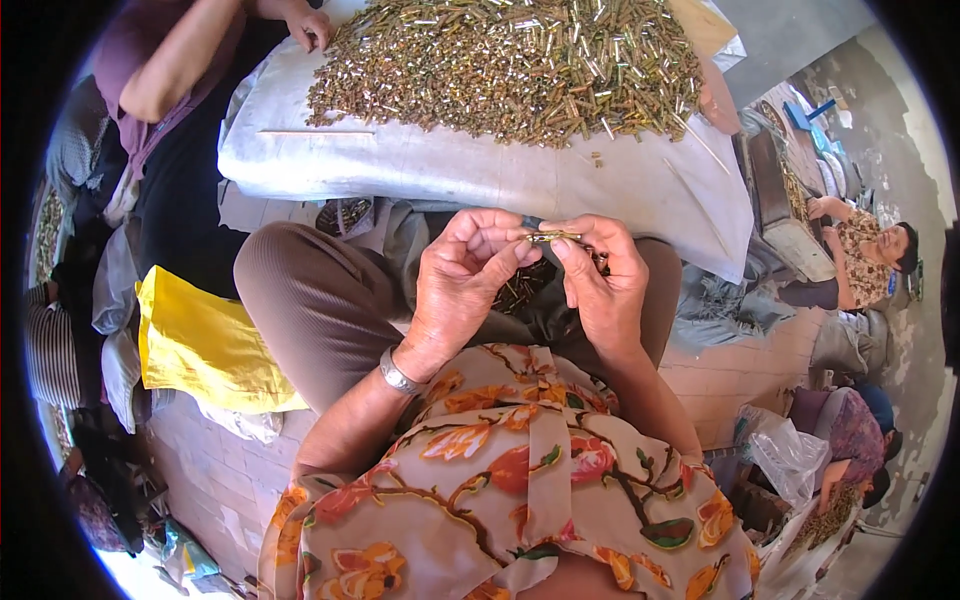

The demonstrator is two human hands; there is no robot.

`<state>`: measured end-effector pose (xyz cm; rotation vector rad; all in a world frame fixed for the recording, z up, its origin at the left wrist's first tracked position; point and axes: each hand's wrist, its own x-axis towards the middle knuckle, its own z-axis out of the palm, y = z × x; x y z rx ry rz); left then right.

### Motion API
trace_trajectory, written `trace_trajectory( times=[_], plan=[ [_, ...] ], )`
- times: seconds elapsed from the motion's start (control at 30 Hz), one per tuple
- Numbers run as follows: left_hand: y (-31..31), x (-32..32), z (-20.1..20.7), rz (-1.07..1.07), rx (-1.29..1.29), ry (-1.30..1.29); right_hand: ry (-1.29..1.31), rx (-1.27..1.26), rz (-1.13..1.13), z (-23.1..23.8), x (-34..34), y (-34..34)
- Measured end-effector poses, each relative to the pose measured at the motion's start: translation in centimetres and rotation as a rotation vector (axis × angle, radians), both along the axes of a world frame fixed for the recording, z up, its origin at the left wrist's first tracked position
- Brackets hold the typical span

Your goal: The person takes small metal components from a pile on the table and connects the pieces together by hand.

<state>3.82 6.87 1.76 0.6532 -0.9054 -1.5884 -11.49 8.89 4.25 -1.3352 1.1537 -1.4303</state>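
Note:
Between my hands, above my lap, is a small slim gold-coloured metal piece (552, 237). The thumb and fingers of my left hand (450, 290) pinch its left end. My right hand (610, 295) pinches the right end, and more small metal pieces (600, 262) show behind its thumb, partly hidden by the fingers. Below the hands, more brassy pieces (520, 288) lie in a dark holder in my lap, mostly covered from sight. Ahead, a large heap of similar small metal pieces (500, 75) spreads over a table with a whitish cover (400, 170).
Thin sticks (315, 132) lie on the cover. At upper left, another person's hand (310, 28) rests beside the heap. A yellow sack (205, 345) stands left of my knee. Other people (868, 255) sit at right near a wooden box (800, 248) and plastic bags (785, 455).

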Motion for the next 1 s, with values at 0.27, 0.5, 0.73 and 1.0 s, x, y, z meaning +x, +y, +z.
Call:
trace_trajectory(
  times=[0.27,0.5,0.73,1.0],
  plan=[
    [0.5,0.6,0.6,0.019,-0.101,-0.251,0.059,-0.069,0.014,-0.2,-0.2,0.4],
    [-0.3,2.1,1.3,-0.098,-0.175,-0.349,0.275,-0.037,0.104,0.5,-1.9,0.5],
    [-1.6,2.3,0.2,-0.659,-0.007,0.261,-0.276,0.29,0.465,1.1,-1.7,0.8],
    [-0.9,1.2,-2.5,-0.536,0.147,0.373,-0.263,0.321,0.299,0.5,-0.8,1.3]
  ],
)
